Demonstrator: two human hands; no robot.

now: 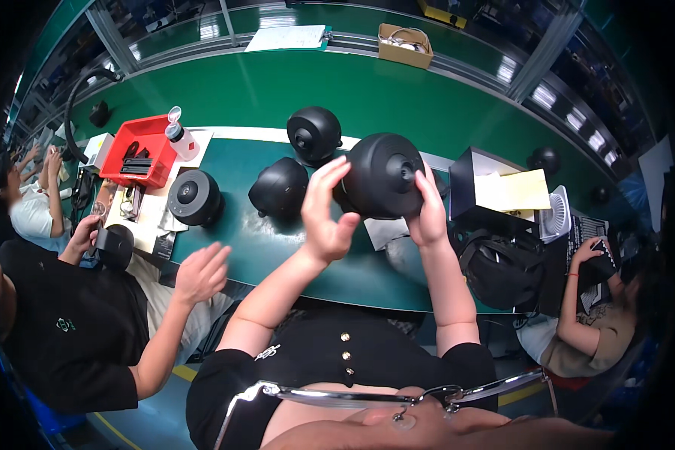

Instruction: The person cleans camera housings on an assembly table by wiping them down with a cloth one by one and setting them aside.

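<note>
Above the table, between my two hands, is a large black rounded device [382,176] with a ringed round socket on the side turned toward me. My left hand [327,214] rests its fingertips along the device's left side, thumb apart from the fingers. Gripping the right side is my right hand [429,208], its thumb near the ringed socket and its other fingers partly hidden behind. Two similar black rounded devices stand close by, one behind [314,133] and one to the left [279,187]. A pale sheet [388,232] lies on the table below my hands.
Left on the green table [236,251] are another black device [194,197], a red bin [136,150] and a bottle [181,141]. A co-worker's hand [202,273] reaches nearby. To the right stand an open black box [469,191], a black bag [502,268] and a small white fan-like object [556,214].
</note>
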